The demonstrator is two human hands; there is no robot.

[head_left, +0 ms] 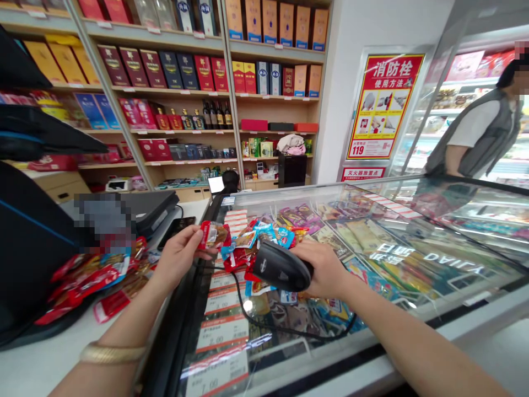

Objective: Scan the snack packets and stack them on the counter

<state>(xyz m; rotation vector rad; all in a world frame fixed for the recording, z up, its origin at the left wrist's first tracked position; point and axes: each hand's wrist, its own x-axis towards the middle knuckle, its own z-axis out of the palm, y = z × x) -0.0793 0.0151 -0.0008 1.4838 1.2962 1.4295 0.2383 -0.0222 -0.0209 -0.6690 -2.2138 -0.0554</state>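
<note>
My left hand (184, 249) pinches the edge of a small red snack packet (215, 235), whose clear part and white barcode label face me. My right hand (320, 263) is wrapped round a black barcode scanner (282, 267), its head tilted toward the left. Beneath and behind the scanner lies a loose heap of red and blue snack packets (243, 241) on the freezer's glass top (285, 331). The scanner's black cable (243, 309) loops over the glass. My right fingers are partly hidden behind the scanner.
More red and blue snack packets (119, 264) are piled on the white counter (53, 358) at left, beside a dark monitor stand (28, 248). A phone (177, 229) lies near the freezer's edge. Shelves of boxed bottles (173, 69) line the back. A person (475, 127) stands beyond the freezer.
</note>
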